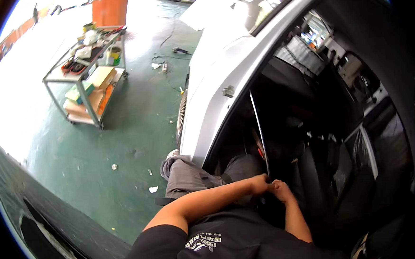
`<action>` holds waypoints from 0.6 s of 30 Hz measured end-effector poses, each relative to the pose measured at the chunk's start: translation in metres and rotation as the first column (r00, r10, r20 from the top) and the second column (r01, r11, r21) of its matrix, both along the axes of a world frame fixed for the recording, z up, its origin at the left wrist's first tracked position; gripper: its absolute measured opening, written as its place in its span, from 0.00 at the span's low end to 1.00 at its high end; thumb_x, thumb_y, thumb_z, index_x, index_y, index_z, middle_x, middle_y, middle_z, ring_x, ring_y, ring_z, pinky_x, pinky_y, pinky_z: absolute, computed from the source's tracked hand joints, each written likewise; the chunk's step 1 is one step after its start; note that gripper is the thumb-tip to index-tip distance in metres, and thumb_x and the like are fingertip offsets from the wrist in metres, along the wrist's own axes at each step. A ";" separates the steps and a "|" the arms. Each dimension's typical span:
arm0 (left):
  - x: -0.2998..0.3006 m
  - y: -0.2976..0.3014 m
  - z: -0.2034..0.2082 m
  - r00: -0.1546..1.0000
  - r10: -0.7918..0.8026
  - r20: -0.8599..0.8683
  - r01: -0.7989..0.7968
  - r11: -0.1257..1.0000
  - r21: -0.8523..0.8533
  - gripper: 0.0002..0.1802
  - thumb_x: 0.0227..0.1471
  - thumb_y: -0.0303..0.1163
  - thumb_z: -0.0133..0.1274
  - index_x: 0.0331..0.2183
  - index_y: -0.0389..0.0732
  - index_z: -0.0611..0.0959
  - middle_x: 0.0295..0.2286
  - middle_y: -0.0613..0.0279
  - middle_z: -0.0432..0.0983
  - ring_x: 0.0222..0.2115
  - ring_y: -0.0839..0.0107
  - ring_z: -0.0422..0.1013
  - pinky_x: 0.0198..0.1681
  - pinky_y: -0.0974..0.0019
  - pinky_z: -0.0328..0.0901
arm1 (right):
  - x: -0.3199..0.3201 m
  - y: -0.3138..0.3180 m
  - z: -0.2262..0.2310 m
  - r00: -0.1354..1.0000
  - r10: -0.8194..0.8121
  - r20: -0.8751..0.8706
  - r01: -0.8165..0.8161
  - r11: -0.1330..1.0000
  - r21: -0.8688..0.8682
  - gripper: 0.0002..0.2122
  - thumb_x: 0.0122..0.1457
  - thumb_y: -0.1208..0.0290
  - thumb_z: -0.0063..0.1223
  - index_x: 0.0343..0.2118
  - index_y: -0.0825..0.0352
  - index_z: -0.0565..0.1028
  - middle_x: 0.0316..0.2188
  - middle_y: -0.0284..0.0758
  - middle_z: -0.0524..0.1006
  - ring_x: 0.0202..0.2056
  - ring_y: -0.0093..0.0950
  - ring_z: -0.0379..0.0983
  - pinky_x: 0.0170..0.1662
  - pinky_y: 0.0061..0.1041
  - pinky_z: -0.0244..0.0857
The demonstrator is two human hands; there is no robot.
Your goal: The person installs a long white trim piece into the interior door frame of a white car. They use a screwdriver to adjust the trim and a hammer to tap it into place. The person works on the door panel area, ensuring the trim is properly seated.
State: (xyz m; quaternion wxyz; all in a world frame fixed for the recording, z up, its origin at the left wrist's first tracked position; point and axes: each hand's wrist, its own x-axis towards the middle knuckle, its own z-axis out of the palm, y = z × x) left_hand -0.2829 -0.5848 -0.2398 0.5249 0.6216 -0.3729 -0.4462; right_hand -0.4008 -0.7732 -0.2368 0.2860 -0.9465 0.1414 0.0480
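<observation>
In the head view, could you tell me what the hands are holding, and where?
Both the left hand and the right hand meet at the lower end of a thin metal rod; the exact grip is unclear.

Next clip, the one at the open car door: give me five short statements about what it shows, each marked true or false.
1. Both hands meet at the lower end of a thin rod. True: left hand and right hand sit together there.
2. The car body is red. False: it is silver.
3. A metal shelf cart stands on the green floor. True.
4. The cart's shelves are bare. False: boxes and small items lie on them.
5. The person wears long sleeves. False: both forearms are bare below a dark short-sleeved shirt.
</observation>
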 end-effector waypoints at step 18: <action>0.158 -0.050 0.023 0.752 0.422 -0.507 -0.549 0.826 -0.126 0.15 0.60 0.33 0.43 0.45 0.33 0.69 0.43 0.48 0.72 0.43 0.57 0.71 0.47 0.59 0.68 | -0.020 -0.023 -0.092 0.931 -0.342 -0.130 0.327 0.615 0.718 0.21 0.43 0.68 0.55 0.44 0.63 0.74 0.52 0.35 0.64 0.54 0.33 0.60 0.55 0.38 0.59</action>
